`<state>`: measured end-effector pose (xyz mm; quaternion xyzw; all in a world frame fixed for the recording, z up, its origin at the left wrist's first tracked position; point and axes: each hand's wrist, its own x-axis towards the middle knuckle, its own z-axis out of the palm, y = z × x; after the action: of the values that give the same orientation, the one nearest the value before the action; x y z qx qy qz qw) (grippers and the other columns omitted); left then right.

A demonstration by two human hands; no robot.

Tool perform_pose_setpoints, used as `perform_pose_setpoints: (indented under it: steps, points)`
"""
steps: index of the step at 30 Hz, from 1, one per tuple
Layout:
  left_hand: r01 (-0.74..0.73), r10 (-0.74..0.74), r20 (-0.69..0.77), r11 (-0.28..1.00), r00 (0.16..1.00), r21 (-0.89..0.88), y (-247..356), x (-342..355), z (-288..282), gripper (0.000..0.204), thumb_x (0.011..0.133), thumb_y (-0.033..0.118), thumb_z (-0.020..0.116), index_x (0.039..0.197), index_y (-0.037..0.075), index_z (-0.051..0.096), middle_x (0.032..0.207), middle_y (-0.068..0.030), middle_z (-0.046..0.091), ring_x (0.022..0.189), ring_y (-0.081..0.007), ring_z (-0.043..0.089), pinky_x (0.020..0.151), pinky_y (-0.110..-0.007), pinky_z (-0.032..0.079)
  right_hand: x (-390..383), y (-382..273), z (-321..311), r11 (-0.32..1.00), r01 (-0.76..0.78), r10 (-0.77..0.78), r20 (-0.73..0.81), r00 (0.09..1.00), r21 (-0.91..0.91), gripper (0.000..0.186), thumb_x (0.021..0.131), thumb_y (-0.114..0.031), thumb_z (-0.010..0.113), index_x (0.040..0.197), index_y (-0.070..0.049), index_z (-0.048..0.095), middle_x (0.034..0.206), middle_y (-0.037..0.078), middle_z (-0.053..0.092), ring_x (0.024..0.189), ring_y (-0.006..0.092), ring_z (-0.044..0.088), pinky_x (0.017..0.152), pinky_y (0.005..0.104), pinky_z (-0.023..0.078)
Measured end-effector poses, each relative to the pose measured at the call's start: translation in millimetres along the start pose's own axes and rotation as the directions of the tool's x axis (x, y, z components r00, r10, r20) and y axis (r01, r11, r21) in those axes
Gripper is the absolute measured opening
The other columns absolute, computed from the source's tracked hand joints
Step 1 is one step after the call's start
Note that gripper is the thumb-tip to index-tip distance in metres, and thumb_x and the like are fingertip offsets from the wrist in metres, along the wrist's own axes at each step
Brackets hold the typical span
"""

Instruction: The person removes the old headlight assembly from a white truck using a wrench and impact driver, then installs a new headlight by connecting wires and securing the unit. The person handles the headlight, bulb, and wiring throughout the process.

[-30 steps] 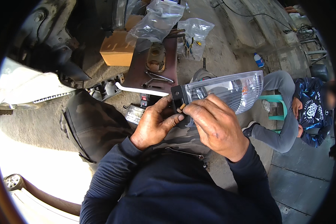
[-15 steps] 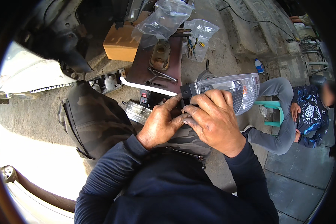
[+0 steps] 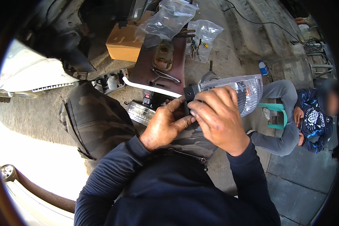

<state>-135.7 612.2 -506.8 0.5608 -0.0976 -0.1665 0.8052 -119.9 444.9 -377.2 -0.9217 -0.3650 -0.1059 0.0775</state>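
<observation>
A clear-lensed vehicle lamp [image 3: 250, 92] with a black mounting end [image 3: 189, 93] is held in front of me, above my lap. My left hand [image 3: 165, 123] grips the black end at its near left corner, thumb and forefinger closed on it. My right hand [image 3: 219, 116] is curled against the near side of the lamp, its thumb and fingertips close to the left thumb. Whether a small part sits between those fingertips is hidden. Below my wrists, a wrench [image 3: 190, 155] rests on my camouflage trousers.
Ahead is a dark red panel [image 3: 145, 62] carrying wrenches [image 3: 164, 76] and a rusty part [image 3: 164, 54]. Around it are a cardboard box [image 3: 123, 43], plastic bags [image 3: 169, 17], another lamp [image 3: 140, 113] and a bottle [image 3: 263, 67]. At right a person [image 3: 312, 113] sits on a green stool [image 3: 277, 109].
My right fingers have shifted slightly and curled closer together at the lamp's near edge, and more of the black end shows. The left hand keeps its grip. The view has moved a little.
</observation>
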Motion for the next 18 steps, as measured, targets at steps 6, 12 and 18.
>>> perform_pose_setpoints:
  steps: [6,12,18]
  points:
    - [0.015,-0.015,0.043,1.0,0.999,0.01,8,4,-3,0.067,0.097,0.012,0.08,0.151,-0.009,0.048,0.124,-0.0219,0.074,0.112,-0.0245,0.074,0.095,-0.035,0.06,-1,28,-25,0.99,-0.128,0.117,-0.152,0.981,-0.063,0.02,0.086,-0.009,0.078,0.106,-0.007,0.073,0.115,0.01,0.067,0.107,0.0308,0.061,0.095,0.0442,0.046]
    - [0.029,-0.027,0.039,0.999,0.999,-0.04,11,8,1,0.066,0.097,0.012,0.08,0.151,-0.01,0.048,0.126,-0.0215,0.072,0.116,-0.0246,0.072,0.096,-0.035,0.06,-9,26,-20,0.997,-0.06,0.068,-0.212,0.975,0.045,0.019,0.084,-0.007,0.08,0.101,-0.004,0.073,0.106,0.011,0.069,0.103,0.0318,0.064,0.091,0.0443,0.05]
    - [-0.034,0.032,0.023,0.997,0.999,0.074,8,7,2,0.067,0.098,0.017,0.078,0.15,-0.011,0.047,0.124,-0.0272,0.072,0.116,-0.028,0.073,0.099,-0.038,0.059,-23,24,-15,0.989,-0.127,0.143,-0.276,0.95,0.076,0.017,0.085,-0.003,0.079,0.1,0.001,0.073,0.103,0.015,0.07,0.098,0.0332,0.066,0.087,0.044,0.053]
